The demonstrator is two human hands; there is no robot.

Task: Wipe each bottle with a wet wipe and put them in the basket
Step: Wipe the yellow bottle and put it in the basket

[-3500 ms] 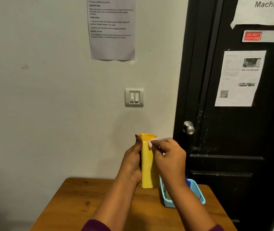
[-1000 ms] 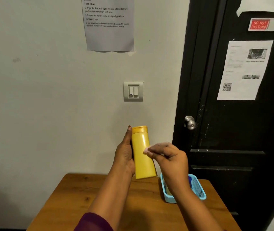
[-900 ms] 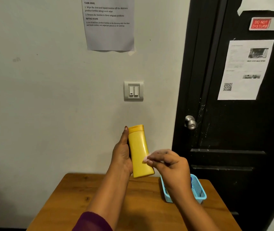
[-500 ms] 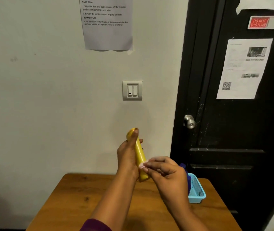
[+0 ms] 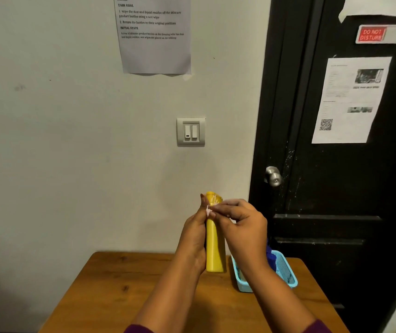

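Observation:
My left hand (image 5: 193, 233) grips a tall yellow bottle (image 5: 213, 246) upright above the wooden table (image 5: 124, 292). My right hand (image 5: 242, 227) pinches a small white wet wipe (image 5: 209, 209) against the bottle near its cap. A light blue basket (image 5: 286, 272) stands on the table to the right, partly hidden by my right forearm. A dark blue bottle (image 5: 271, 257) shows inside the basket.
A pale wall with a light switch (image 5: 191, 132) and a taped paper sheet (image 5: 154, 34) stands behind the table. A black door (image 5: 341, 164) with a metal knob (image 5: 273, 176) is close on the right.
The bottle turned from tilted and edge-on back to upright. My right hand slid the wipe up from the bottle's lower body to its cap end.

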